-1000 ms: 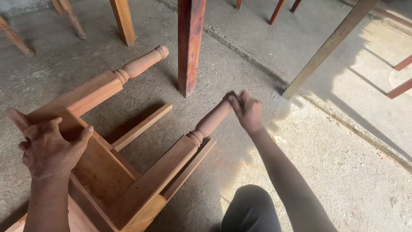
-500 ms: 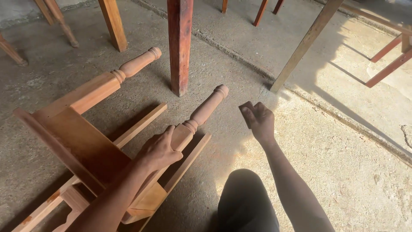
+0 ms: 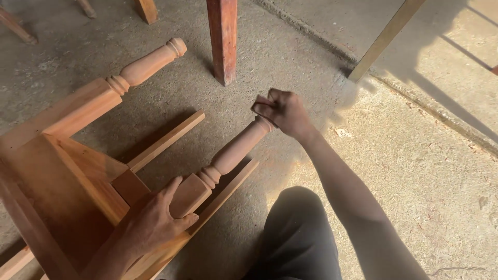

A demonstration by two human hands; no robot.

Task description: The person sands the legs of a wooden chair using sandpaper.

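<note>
an unfinished wooden chair (image 3: 78, 171) lies tipped over on the concrete floor (image 3: 415, 171), its turned legs pointing away from the person. the left hand (image 3: 155, 220) is closed around the square upper part of the near turned leg (image 3: 228, 153), thumb on top, fingers wrapped under. the right hand (image 3: 284, 111) sits at the far tip of that same leg, fingers curled tight on a small folded piece of sandpaper (image 3: 261, 105) that touches the rounded foot. beyond the near leg, the other turned leg (image 3: 145, 65) sticks up at an angle. past the near leg's tip stands a dark red post (image 3: 223, 39). below that leg, close in, the person's dark-trousered knee (image 3: 298, 233).
</note>
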